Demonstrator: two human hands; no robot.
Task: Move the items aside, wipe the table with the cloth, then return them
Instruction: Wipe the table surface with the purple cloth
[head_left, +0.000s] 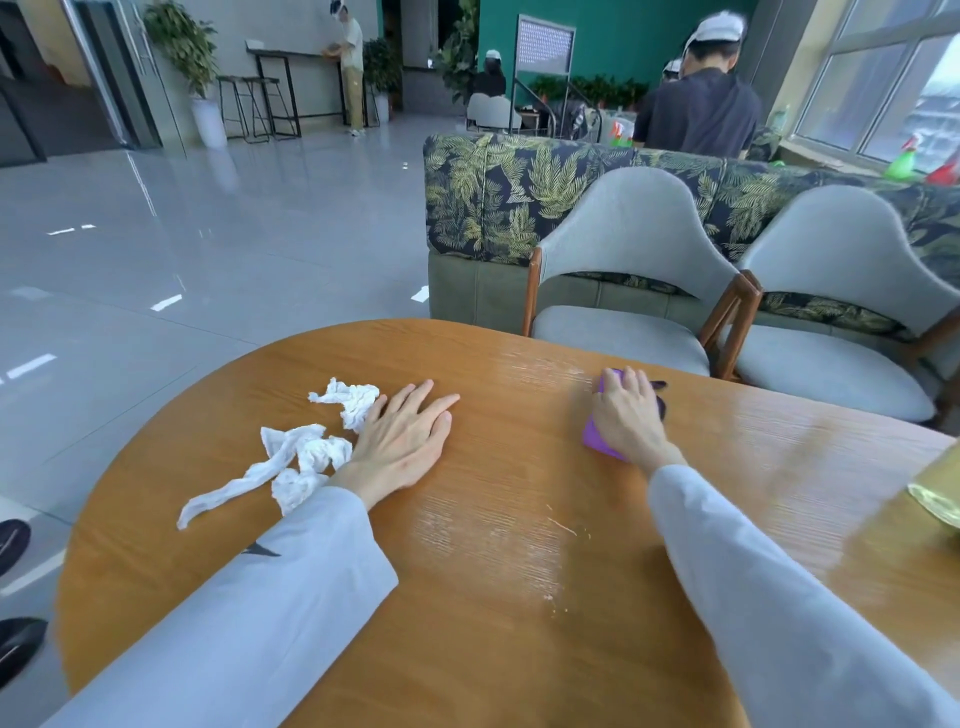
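On the round wooden table (467, 561) my right hand (631, 415) presses flat on a purple cloth (595, 439) toward the far right side; the hand covers most of the cloth. My left hand (405, 441) lies flat on the bare wood with its fingers straight and spread. Crumpled white tissues (306, 452) lie just left of that hand, touching its wrist and thumb side. Faint streaks and small crumbs (563, 527) show on the wood between my arms.
A glass container with pale yellow liquid (937, 488) stands at the table's right edge, partly cut off. Two grey upholstered chairs (634, 291) are tucked in at the far side, a leaf-patterned sofa behind them. People stand farther back. Dark shoes (13, 540) show at left.
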